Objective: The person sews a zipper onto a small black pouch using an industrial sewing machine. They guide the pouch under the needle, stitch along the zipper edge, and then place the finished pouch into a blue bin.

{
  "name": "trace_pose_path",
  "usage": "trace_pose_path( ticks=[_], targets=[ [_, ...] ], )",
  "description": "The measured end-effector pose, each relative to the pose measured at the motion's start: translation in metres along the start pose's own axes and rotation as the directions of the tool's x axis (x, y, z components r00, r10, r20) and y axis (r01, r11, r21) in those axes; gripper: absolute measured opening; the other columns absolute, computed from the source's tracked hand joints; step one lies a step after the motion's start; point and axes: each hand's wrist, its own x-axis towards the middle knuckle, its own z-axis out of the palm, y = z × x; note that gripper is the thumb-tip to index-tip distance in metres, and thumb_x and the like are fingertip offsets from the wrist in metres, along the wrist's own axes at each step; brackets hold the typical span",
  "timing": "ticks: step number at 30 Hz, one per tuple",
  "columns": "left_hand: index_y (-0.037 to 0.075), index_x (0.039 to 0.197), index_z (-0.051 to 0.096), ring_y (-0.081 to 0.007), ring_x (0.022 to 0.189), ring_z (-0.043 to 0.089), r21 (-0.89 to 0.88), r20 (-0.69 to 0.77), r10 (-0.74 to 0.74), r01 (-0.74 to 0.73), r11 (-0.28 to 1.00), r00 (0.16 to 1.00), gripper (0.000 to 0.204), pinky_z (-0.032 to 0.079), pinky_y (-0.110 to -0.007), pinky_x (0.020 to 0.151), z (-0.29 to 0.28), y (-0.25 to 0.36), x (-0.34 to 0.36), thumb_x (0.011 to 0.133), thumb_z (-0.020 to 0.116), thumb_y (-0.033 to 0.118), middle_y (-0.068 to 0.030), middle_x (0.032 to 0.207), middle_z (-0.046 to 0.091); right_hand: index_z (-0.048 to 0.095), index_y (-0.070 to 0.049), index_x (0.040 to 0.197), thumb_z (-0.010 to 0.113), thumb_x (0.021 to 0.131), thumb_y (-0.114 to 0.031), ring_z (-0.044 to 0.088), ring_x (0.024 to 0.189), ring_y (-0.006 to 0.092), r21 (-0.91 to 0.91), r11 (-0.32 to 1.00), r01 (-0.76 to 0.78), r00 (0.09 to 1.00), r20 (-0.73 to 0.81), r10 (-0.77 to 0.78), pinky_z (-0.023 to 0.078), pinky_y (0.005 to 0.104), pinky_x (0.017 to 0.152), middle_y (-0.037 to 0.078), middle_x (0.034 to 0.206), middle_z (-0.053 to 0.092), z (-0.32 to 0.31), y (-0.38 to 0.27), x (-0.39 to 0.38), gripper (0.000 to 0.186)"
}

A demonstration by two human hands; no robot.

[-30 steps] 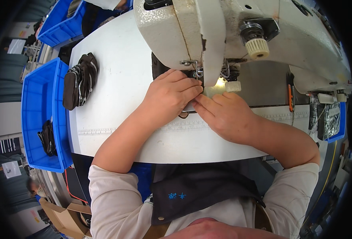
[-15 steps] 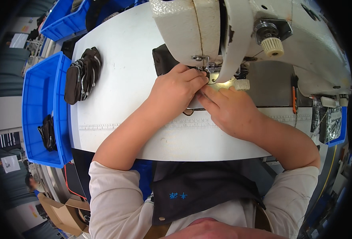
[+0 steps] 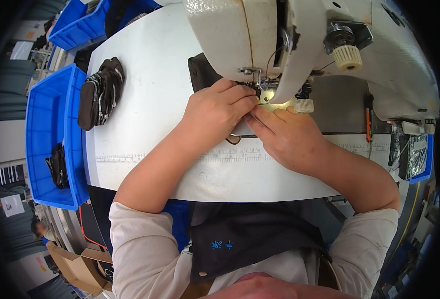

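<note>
1. Fingers (image 3: 242,92) of the left hand (image 3: 215,107), viewed from my remote post: bunched side by side and bent over a dark cloth (image 3: 202,72). Their undersides are hidden; I cannot tell whether they pinch the cloth or merely press it.

2. Right hand (image 3: 292,142): forefinger and thumb reach the left fingertips, touching or nearly so. I cannot tell whether anything is clamped between them.

3. Dark cloth, position: on the table (image 3: 145,114), well in from its left edge and farther from the near edge than the ruler strip (image 3: 170,156); part lies beneath the head of the sewing machine (image 3: 225,40).

4. Chief hazard, as I judge it: the fingertips rest just beside the presser foot (image 3: 265,83); a finger straying inward could meet the needle.

5. Second hazard: uneven pressure from the two hands could skew the cloth, and since they block my view, a crooked seam might pass unnoticed.

6. Third hazard: a brown loop (image 3: 234,140) shows below the left fingers, its attachment unclear to me; a hidden fold there could be caught.

7. Margin: a cutter (image 3: 368,122) lies toward the table's right edge, apart from the right forearm (image 3: 364,177); a wide elbow swing could knock it.
</note>
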Motion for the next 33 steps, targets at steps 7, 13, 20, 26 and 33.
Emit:
trace_pose_path(
  ticks=[7,13,20,26,33],
  targets=[
    [0.015,0.103,0.079,-0.0183,0.106,0.068,-0.028,0.009,0.005,-0.004,1.0,1.0,0.027,0.061,-0.03,0.08,0.0,-0.004,0.002,0.077,0.075,0.01,0.0048,0.114,0.075,0.071,0.004,0.116,0.07,0.082,-0.007,0.068,0.085,0.0203,-0.02,1.0,-0.01,1.0,0.03,0.011,0.054,0.0352,0.067,0.014,0.114,0.069,0.002,-0.001,-0.003,0.036],
    [0.01,0.109,0.08,-0.0278,0.099,0.072,-0.193,0.068,-0.065,0.077,0.978,0.996,0.029,0.056,-0.039,0.085,-0.004,-0.004,0.003,0.081,0.077,0.005,-0.0034,0.113,0.077,0.072,-0.001,0.123,0.073,0.076,-0.009,0.069,0.09,0.0191,-0.063,0.997,-0.041,0.995,0.093,0.047,0.056,0.0341,0.076,0.01,0.124,0.069,0.003,-0.003,-0.005,0.047],
    [0.011,0.113,0.078,-0.0235,0.113,0.065,-0.099,0.102,-0.107,0.117,0.988,0.989,0.035,0.063,-0.034,0.076,-0.001,0.003,0.001,0.078,0.076,0.006,0.0027,0.114,0.071,0.072,0.002,0.113,0.07,0.082,-0.008,0.068,0.086,0.0193,-0.058,0.998,-0.005,1.0,0.001,0.005,0.054,0.0343,0.069,0.011,0.11,0.068,0.008,-0.002,-0.002,0.033],
    [0.007,0.115,0.077,-0.0256,0.115,0.065,-0.029,0.101,-0.147,0.151,0.988,0.984,0.035,0.064,-0.036,0.077,0.001,0.012,0.003,0.08,0.073,0.006,-0.0011,0.115,0.071,0.07,0.003,0.111,0.068,0.083,-0.008,0.068,0.085,0.0195,-0.026,1.0,-0.011,0.999,-0.03,0.01,0.054,0.0347,0.066,0.011,0.105,0.067,0.006,-0.001,0.001,0.031],
    [0.009,0.11,0.078,-0.0236,0.105,0.067,-0.042,0.063,-0.146,0.149,0.988,0.987,0.033,0.062,-0.033,0.077,0.002,0.009,0.003,0.078,0.074,0.006,0.0002,0.112,0.072,0.07,-0.001,0.124,0.073,0.073,-0.008,0.067,0.094,0.0211,-0.029,0.998,-0.047,0.997,0.063,0.049,0.055,0.0357,0.079,0.009,0.123,0.068,0.006,-0.007,-0.003,0.052]
  ],
)
